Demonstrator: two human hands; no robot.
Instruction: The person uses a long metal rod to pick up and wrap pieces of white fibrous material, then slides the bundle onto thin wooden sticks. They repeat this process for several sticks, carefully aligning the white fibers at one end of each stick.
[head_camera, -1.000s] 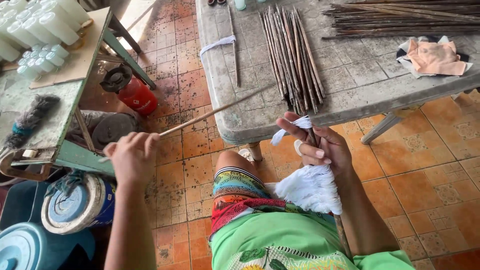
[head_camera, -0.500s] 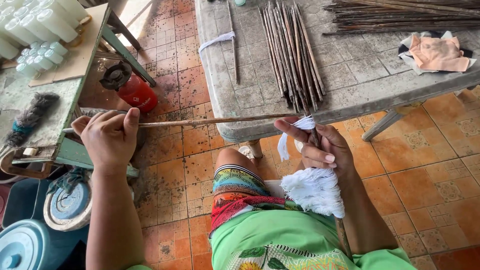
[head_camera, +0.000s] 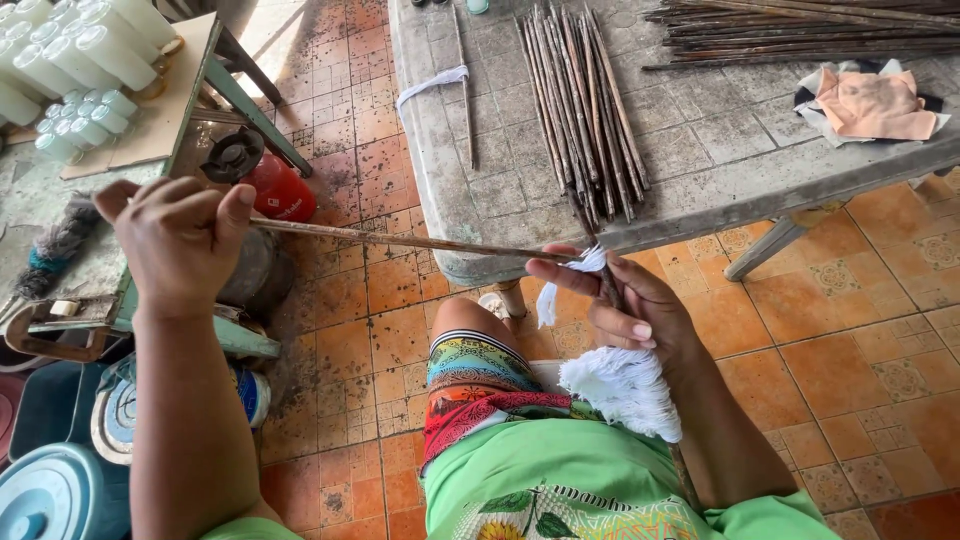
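Observation:
My left hand (head_camera: 180, 240) is closed around one end of a long thin brown stick (head_camera: 400, 240) that runs almost level to the right. My right hand (head_camera: 625, 300) pinches the stick's other end together with a strip of white cloth (head_camera: 570, 280). A bundle of frayed white cloth (head_camera: 620, 385) lies under that hand, on my lap. A second dark stick (head_camera: 608, 285) passes through the right hand's fingers. Just beyond the hands, a row of several similar sticks (head_camera: 585, 110) lies on the grey concrete table (head_camera: 720, 170).
More long sticks (head_camera: 800, 30) and a peach cloth (head_camera: 870, 105) lie at the table's far right. One stick with a white tie (head_camera: 440, 85) lies at its left. A bench with white candles (head_camera: 70, 70), a red gas cylinder (head_camera: 275, 185) and blue lidded tubs (head_camera: 60, 490) stand left.
My left hand has pulled the stick down and left, from slanting up to nearly level. My right hand has shifted the white strip onto the stick's end.

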